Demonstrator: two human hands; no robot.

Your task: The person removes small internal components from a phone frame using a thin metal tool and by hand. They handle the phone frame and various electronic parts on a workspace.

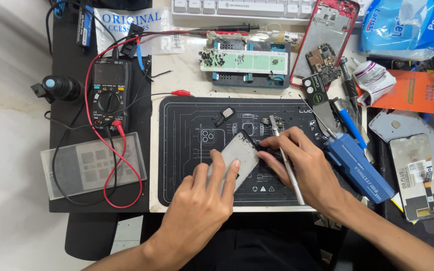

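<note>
An opened phone (240, 153) with a silver inner plate lies tilted on the black repair mat (187, 150). My left hand (202, 206) rests flat over the phone's lower part, fingers spread and pressing on it. At the phone's upper right edge my right hand (302, 165) touches it with its fingertips, while a thin metal tool (288, 168) runs between the fingers, its tip pointing up toward a small part (265, 121) on the mat.
A multimeter (109, 93) with red and black leads sits at the left. A blue tool case (360, 168), a red phone frame (327, 30) and a phone screen (418, 175) lie at the right. A parts tray (244, 62) stands behind the mat.
</note>
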